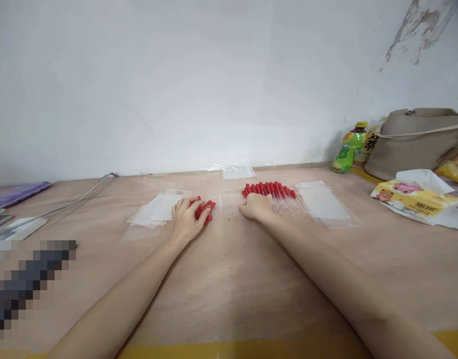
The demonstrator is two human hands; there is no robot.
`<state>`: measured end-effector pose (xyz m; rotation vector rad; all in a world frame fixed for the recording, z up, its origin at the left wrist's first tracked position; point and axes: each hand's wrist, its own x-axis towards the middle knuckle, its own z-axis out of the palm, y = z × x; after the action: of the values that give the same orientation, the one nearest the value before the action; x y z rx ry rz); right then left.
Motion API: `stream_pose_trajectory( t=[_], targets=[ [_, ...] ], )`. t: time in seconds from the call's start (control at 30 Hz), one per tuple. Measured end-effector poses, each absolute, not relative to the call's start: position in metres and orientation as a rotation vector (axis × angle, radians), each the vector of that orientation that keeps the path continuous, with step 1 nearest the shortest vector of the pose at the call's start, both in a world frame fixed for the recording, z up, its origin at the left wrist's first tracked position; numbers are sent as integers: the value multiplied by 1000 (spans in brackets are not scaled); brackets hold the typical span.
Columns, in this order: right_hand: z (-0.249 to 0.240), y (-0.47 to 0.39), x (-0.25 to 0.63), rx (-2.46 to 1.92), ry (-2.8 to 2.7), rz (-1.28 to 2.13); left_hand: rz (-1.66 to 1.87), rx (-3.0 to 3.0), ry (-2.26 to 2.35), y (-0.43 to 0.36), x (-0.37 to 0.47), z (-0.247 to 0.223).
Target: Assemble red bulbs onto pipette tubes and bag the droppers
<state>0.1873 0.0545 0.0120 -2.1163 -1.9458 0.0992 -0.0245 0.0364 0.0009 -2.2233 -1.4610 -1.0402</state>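
My left hand (186,219) curls over a small heap of red rubber bulbs (210,205), its thumb and fingers pressed around some of them. A row of thin clear tubes (226,205) lies side by side between my two hands. At the right end of that row, my right hand (258,206) has its fingers closed in a pinch at a clear tube; the fingertips are partly hidden. Just behind and to the right of it lies a row of droppers (276,189), red bulbs pointing away and clear stems toward me, partly covered by the hand.
Clear plastic bags (159,209) lie left of my left hand, more plastic bags (324,202) right of the droppers, and another bag (238,172) by the wall. A green bottle (349,149), grey-beige handbag (412,142) and yellow tissue pack (416,197) stand right. A cable (83,194) runs left.
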Motion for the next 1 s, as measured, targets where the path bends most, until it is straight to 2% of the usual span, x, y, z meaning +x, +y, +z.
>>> stream_pose_trajectory(
  t=[0.47, 0.6, 0.73, 0.83, 1.0],
  targets=[
    [16, 43, 196, -2060, -1918, 33, -562, -2164, -1799, 62, 7, 21],
    [10, 25, 211, -1903, -1862, -114, -831, -2240, -1663, 49, 7, 21],
    [-4, 2, 228, -1653, -1957, -182, -1097, -2640, -1387, 19, 10, 8],
    [-15, -10, 237, -1478, -2035, -156, -1213, -2891, -1401, 3, 14, -7],
    [-26, -15, 241, -1245, -2051, -144, -1393, -2978, -1425, 0, 15, -16]
  ],
)
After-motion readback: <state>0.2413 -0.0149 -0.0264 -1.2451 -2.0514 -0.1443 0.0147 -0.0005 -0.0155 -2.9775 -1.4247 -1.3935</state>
